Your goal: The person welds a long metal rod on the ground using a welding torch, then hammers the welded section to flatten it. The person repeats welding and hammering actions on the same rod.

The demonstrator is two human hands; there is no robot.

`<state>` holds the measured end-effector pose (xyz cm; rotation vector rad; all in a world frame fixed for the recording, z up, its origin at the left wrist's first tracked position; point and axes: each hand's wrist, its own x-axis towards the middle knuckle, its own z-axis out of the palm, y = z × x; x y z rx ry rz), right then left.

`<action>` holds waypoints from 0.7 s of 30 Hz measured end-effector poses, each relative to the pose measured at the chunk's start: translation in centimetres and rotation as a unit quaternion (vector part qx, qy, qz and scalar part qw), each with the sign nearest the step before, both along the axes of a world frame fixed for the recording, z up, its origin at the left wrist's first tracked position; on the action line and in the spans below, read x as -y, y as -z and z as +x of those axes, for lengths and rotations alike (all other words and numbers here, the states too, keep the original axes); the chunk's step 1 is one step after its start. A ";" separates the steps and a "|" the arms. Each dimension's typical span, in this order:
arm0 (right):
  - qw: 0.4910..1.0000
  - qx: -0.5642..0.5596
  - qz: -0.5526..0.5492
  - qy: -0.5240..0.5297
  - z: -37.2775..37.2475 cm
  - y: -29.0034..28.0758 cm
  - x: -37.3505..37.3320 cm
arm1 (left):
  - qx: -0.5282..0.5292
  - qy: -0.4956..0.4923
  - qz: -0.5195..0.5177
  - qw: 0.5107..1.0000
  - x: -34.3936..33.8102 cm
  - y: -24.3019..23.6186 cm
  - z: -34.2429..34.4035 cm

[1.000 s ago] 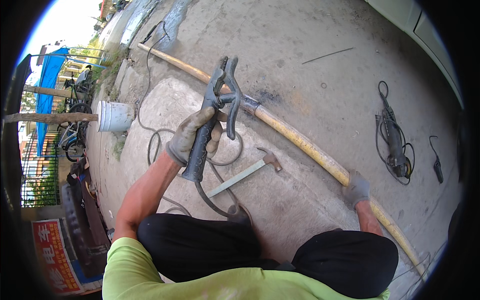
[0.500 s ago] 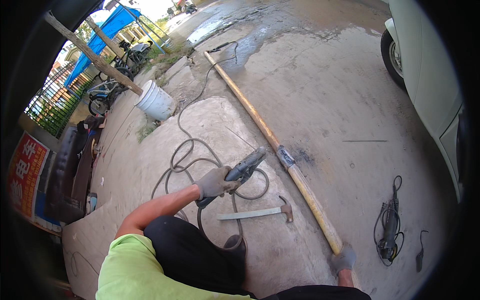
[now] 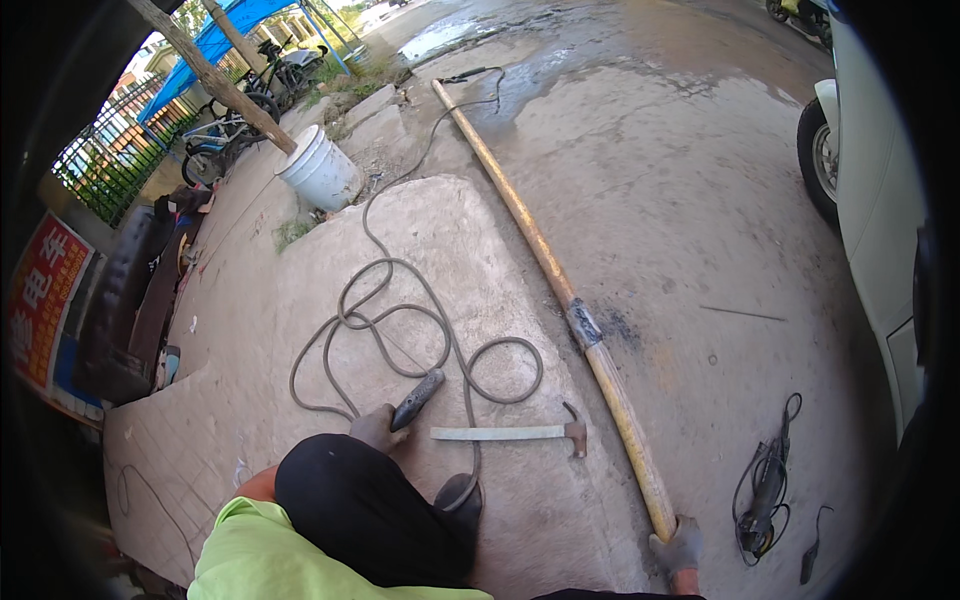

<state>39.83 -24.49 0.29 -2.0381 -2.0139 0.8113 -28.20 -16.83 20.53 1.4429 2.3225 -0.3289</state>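
Lime-green shirt (image 3: 275, 560), black trousers (image 3: 365, 510), grey gloves (image 3: 681, 544)

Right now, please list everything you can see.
Pole: 1, yellow, centre
Held tool: 1, black, lower centre
Hammer: 1, pale handle, slab
Cable: count unclear, grey, slab
Grinder: 1, black, right
Hooked tool: 1, dark, right
Rod: 1, dark, right
Bucket: 1, white, upper left
Canopy: 1, blue, top
Bicycles: count unclear, mixed, upper left
Sofa: 1, dark, left
Vehicle: 1, pale, right
Leg: 1, black, bottom
Left hand: 1, grey glove, lower centre
Right hand: 1, grey glove, on pole
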 end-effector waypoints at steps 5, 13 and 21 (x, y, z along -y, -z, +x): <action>0.990 -0.048 -0.131 -0.034 1.5 -3.9 -3.5 | 0.008 -0.085 -0.041 0.996 -0.4 -1.1 0.9; 0.964 0.054 -0.228 -0.129 1.8 -18.5 -15.0 | 0.012 -0.040 -0.240 0.970 -4.0 -7.1 -1.0; 0.965 -0.013 -0.243 -0.099 -5.0 -35.2 -17.1 | 0.297 -0.104 -0.173 0.933 -10.3 -19.7 -1.4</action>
